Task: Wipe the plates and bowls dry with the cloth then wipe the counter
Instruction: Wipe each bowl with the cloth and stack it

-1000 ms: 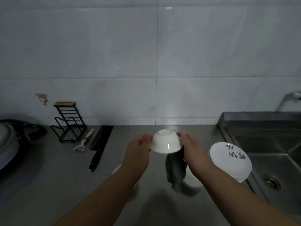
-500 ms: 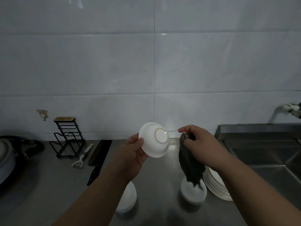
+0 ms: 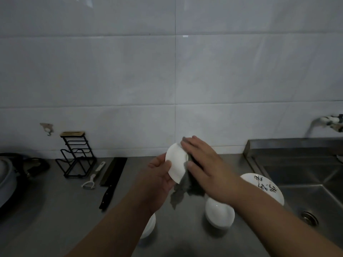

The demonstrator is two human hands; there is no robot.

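Observation:
My left hand (image 3: 157,175) grips a small white bowl (image 3: 175,162) by its rim, holding it up on edge above the counter. My right hand (image 3: 204,164) presses a dark cloth (image 3: 182,190) against the bowl's right side, and the cloth's tail hangs down below. On the steel counter (image 3: 65,210) another white bowl (image 3: 220,213) lies upside down under my right wrist. A third white bowl (image 3: 149,227) shows partly under my left forearm. A stack of white plates (image 3: 263,184) with black lettering stands beside the sink.
The steel sink (image 3: 306,182) with its drain (image 3: 309,217) lies to the right, a tap (image 3: 330,123) above it. On the left are a black wire rack (image 3: 77,156), a peeler (image 3: 92,177), a black knife (image 3: 111,182) and a dark pan (image 3: 11,175). The wall is tiled.
My right hand has brought the cloth from beside the bowl onto it. My left hand has turned the bowl more on edge. The view has tilted down a little.

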